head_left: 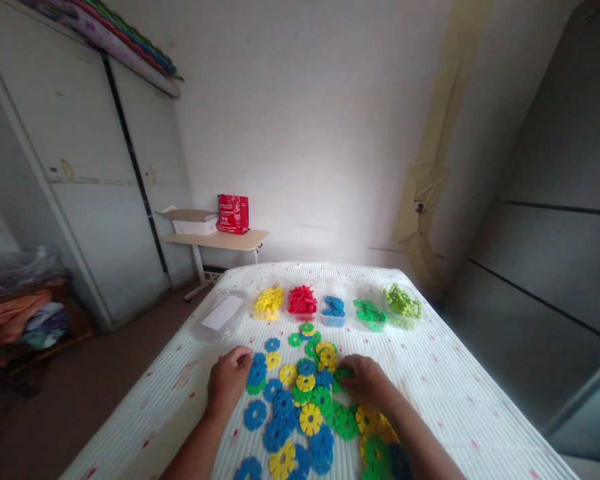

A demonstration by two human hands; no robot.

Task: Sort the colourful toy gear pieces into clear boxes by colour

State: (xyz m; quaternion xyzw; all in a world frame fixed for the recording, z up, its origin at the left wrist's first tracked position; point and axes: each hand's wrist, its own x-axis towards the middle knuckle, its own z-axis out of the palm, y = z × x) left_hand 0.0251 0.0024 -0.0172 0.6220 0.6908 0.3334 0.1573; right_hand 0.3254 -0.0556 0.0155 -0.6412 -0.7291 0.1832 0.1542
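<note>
Notched plastic snowflake discs lie in a loose pile on the table, among them a yellow disc, a blue disc and a green disc. At the pile's left edge, beside several stacked blue discs, my left hand is closed with its fingers curled. What it holds, if anything, is hidden. My right hand is at the pile's right side, its fingertips closed on a green snowflake disc that they partly cover.
Clear tubs stand in a row behind the pile, holding yellow pieces, red pieces, blue discs, green pieces and light green pieces. A clear lid with a white card lies left. A side table bears a red bag.
</note>
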